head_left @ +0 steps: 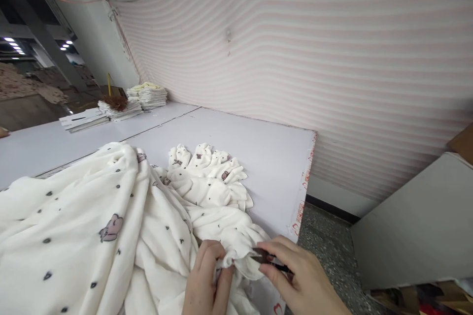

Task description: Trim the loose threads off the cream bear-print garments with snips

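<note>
A large white fleece cloth point(92, 226) with small dark dots and pink prints lies heaped on the white table point(266, 152). My left hand point(207, 280) pinches a gathered edge of this cloth near the table's front right corner. My right hand point(299, 280) is closed on a small dark cutting tool point(269, 259), its tip touching the pinched edge of the cloth. Several folded pieces of the same fabric point(207, 172) lie fanned out just beyond the hands.
Stacks of folded cloth and flat white cards point(121, 106) sit at the table's far left. A pink striped sheet point(314, 59) hangs as a wall behind. The table's right edge drops to a speckled floor point(325, 246), with a grey board point(417, 226) leaning at the right.
</note>
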### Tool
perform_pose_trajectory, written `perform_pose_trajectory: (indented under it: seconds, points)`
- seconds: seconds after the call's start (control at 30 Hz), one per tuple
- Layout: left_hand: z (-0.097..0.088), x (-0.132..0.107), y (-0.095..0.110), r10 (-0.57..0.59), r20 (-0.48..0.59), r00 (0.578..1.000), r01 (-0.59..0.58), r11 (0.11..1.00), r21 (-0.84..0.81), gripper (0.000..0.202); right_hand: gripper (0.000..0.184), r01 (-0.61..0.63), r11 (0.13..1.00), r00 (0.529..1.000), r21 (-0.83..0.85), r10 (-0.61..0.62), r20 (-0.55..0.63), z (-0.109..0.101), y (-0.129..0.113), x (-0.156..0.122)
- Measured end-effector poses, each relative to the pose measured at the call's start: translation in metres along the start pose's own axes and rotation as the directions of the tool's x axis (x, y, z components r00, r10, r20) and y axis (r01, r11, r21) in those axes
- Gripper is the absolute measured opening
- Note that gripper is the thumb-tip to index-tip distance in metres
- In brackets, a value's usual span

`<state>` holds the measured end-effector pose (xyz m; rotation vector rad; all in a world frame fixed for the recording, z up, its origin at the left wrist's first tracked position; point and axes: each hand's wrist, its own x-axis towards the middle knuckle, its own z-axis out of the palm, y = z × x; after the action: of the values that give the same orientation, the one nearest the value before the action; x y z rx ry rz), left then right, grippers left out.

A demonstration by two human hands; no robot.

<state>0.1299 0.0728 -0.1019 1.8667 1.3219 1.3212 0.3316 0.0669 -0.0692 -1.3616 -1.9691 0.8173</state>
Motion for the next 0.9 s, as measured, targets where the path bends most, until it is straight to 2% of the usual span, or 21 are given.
perform_pose_trajectory:
  seconds: [0.17, 0.33, 0.5, 0.77, 0.9]
  points:
    - [0.000, -0.002, -0.003, 0.056, 0.017, 0.998, -0.056, 0.998, -0.002, 0.013, 0.024, 0.036, 0.999, 0.998, 0.015, -0.037, 0.050, 0.005, -0.004, 0.006]
    - [-0.001, -0.004, -0.011, 0.099, 0.074, 0.992, -0.103, 0.993, 0.064, 0.016, 0.027, 0.036, 0.983, 0.998, -0.182, -0.046, -0.053, -0.001, -0.008, 0.000]
    - [-0.003, -0.006, -0.015, 0.179, 0.162, 0.970, -0.201, 0.971, 0.128, 0.021, 0.029, 0.073, 0.952, 0.996, -0.297, -0.052, 0.075, 0.001, -0.022, 0.004]
    - [0.002, -0.009, -0.018, 0.192, 0.105, 0.976, -0.208, 0.965, 0.161, 0.020, 0.025, 0.064, 0.937, 0.992, -0.342, -0.021, 0.127, 0.008, -0.022, 0.010]
    - [0.004, -0.009, -0.021, 0.196, 0.089, 0.977, -0.209, 0.960, 0.184, 0.020, 0.025, 0.053, 0.936, 0.996, -0.349, -0.025, 0.083, 0.007, -0.019, 0.007]
